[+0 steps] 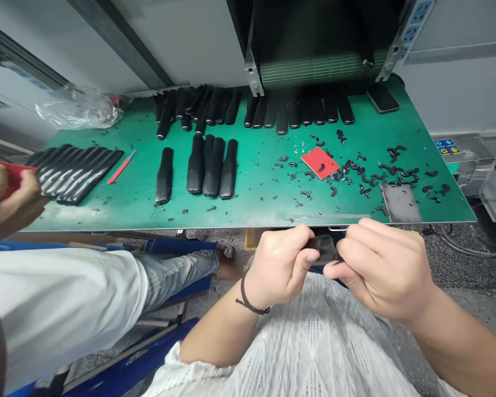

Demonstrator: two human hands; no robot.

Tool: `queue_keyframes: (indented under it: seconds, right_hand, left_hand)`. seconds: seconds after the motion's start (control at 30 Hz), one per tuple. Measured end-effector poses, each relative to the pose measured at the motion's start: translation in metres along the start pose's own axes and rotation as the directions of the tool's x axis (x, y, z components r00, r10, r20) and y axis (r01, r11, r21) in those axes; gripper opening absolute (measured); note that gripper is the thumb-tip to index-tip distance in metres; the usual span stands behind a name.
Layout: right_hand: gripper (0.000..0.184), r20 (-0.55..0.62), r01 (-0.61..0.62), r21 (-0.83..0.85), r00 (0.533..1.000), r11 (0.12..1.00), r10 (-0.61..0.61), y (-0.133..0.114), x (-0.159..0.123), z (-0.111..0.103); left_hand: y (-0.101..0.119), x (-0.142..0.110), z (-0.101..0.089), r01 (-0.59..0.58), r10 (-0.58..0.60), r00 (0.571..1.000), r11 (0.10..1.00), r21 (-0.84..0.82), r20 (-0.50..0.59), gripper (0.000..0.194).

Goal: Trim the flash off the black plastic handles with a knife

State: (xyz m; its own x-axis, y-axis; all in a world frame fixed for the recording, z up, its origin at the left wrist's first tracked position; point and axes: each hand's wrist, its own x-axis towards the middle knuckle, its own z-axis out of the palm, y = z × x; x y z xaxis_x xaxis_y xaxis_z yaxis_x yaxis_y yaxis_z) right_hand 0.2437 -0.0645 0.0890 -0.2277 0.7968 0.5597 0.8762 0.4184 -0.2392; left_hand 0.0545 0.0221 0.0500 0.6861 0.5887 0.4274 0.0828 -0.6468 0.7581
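Note:
My left hand (281, 266) is closed around a glossy black handle-shaped part (324, 248), held just in front of the table's near edge. Most of the part is hidden in my fingers. At its right end, my right hand (386, 268) is closed, thumb and forefinger pinching that end. Beyond my hands, small curved black scraps (355, 171) lie scattered on the green table (264, 165). Among them are a red square pad (320, 163) and a grey plate (400, 203). Several black handle-shaped parts (212, 168) lie left of the scraps.
A machine with a green ribbed belt (322, 70) stands at the back. More black parts (300, 110) lie before it, near a phone (382, 98). To the left are a red-handled knife (122, 167), a row of black parts (80, 173) and a co-worker's hand (12, 193) holding something red.

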Motion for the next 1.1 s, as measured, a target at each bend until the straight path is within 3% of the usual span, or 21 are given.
queue_keyframes:
  seconds: [0.13, 0.23, 0.3, 0.4, 0.47, 0.7, 0.87, 1.1]
  right_hand:
    - [0.023, -0.135, 0.085, 0.061, 0.988, 0.995, -0.076, 0.009, -0.009, 0.004]
    - [0.006, -0.078, 0.040, 0.172, 0.997, 0.984, -0.027, 0.019, -0.011, 0.002]
    - [0.012, -0.014, 0.010, 0.162, 1.000, 0.987, -0.008, 0.023, -0.009, 0.000]
    - [0.046, 0.031, 0.008, 0.029, 0.999, 1.000, -0.009, 0.025, -0.004, -0.001]
    - [0.058, 0.041, 0.017, -0.071, 0.999, 0.997, -0.015, 0.023, -0.001, 0.000]
    - [0.057, 0.014, 0.063, -0.336, 0.998, 0.940, -0.062, 0.023, 0.002, 0.002]
    - [0.055, -0.032, 0.084, -0.436, 0.994, 0.896, -0.109, 0.026, 0.000, 0.003]
    - [0.051, -0.120, 0.080, -0.483, 0.980, 0.872, -0.157, 0.029, -0.008, 0.015]
  left_hand:
    - [0.001, 0.000, -0.001, 0.117, -0.111, 0.992, 0.987, -0.110, 0.055, 0.041]
    - [0.003, 0.004, -0.005, 0.248, -0.228, 0.966, 0.952, -0.178, 0.121, 0.043]
    - [0.005, 0.007, -0.007, 0.320, -0.287, 0.941, 0.924, -0.207, 0.177, 0.047]
    - [0.009, 0.010, -0.007, 0.383, -0.336, 0.914, 0.898, -0.214, 0.228, 0.050]
    - [0.010, 0.011, -0.006, 0.391, -0.346, 0.910, 0.897, -0.204, 0.227, 0.051]
    - [0.012, 0.013, 0.002, 0.426, -0.384, 0.900, 0.876, -0.225, 0.207, 0.053]
    - [0.014, 0.014, 0.010, 0.445, -0.405, 0.894, 0.850, -0.280, 0.191, 0.054]
    - [0.017, 0.016, 0.020, 0.517, -0.465, 0.856, 0.737, -0.436, 0.227, 0.058]
